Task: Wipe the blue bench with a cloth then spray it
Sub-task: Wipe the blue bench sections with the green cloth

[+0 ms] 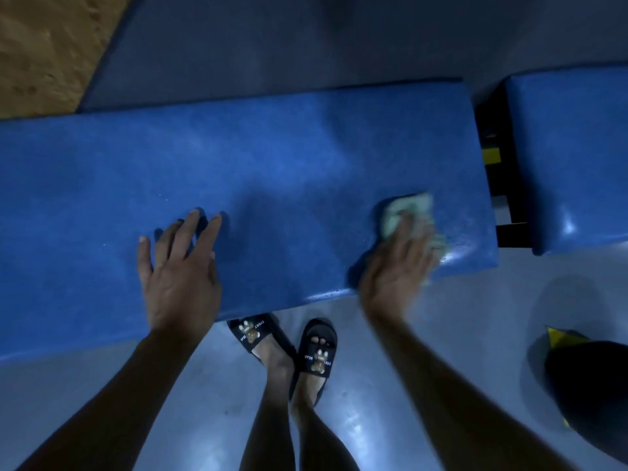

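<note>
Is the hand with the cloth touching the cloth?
Touching. The head view shows the right hand lying flat on the cloth, pressing it onto the blue bench.

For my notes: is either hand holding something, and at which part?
The right hand presses flat on the cloth, covering its near part. The left hand holds nothing.

A second blue pad point(574, 158) sits at the right, with a black frame point(489, 154) (yellow patches on it) in the gap beside it. Black slides point(317, 346) with bear charms stand on the glossy grey floor point(424, 334). A dark object point(588, 385) lies lower right; a tan surface point(44, 45) fills the upper left.
</note>
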`<state>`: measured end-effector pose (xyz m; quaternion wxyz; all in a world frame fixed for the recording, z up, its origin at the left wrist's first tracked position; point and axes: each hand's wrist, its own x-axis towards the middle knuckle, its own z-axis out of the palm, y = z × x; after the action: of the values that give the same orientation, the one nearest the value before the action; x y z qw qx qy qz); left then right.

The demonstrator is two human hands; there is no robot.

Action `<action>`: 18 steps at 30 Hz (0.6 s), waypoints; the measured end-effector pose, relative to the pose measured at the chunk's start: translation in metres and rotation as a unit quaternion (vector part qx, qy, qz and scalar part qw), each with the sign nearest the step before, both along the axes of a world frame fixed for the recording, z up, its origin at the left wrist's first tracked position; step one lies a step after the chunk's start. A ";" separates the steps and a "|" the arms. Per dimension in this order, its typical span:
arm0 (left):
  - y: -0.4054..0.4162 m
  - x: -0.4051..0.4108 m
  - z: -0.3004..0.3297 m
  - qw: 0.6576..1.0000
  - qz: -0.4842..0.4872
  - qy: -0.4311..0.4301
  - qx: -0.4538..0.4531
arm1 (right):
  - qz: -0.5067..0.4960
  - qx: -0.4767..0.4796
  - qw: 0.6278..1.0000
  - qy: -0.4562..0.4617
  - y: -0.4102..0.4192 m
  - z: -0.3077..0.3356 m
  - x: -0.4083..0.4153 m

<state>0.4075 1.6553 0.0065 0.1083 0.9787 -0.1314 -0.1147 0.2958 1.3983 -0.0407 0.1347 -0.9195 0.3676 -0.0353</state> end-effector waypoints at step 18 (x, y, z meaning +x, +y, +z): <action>-0.007 -0.045 0.006 0.999 -0.050 -0.003 0.010 | 0.034 -0.006 0.999 -0.019 -0.031 -0.008 -0.053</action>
<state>0.3620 1.6482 0.0120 0.0923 0.9724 -0.1792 -0.1178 0.2431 1.3670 -0.0486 0.1374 -0.9313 0.3334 -0.0506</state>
